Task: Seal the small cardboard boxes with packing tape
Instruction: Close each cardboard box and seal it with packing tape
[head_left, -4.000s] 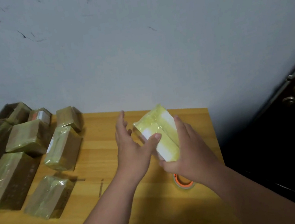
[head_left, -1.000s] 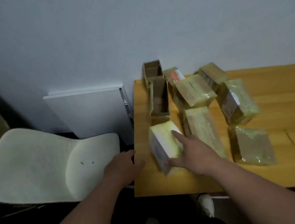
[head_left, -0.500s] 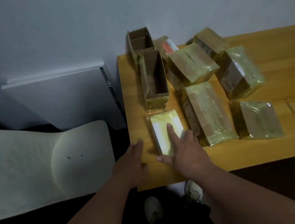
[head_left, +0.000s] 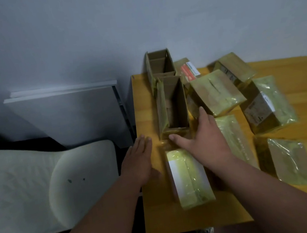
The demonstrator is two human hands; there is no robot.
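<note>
A taped box with a white label point(head_left: 190, 178) lies flat near the wooden table's point(head_left: 183, 222) left front corner, with no hand on it. Just beyond it my right hand point(head_left: 201, 139) hovers open, fingers spread, at the near end of an open untaped cardboard box point(head_left: 173, 105). My left hand point(head_left: 139, 157) is open and flat at the table's left edge, holding nothing. A second open box point(head_left: 160, 63) stands behind the first, against the wall. Several tape-wrapped boxes point(head_left: 216, 91) lie to the right. No tape roll is in view.
A pale cushioned chair point(head_left: 40, 187) stands left of the table, with a white panel point(head_left: 73, 111) leaning on the wall behind it. The grey wall closes off the back. Shoes show below the table's front edge.
My right hand has lifted off the labelled taped box, which now lies on the table, and moved forward to the open box. My left hand slid forward along the table's edge.
</note>
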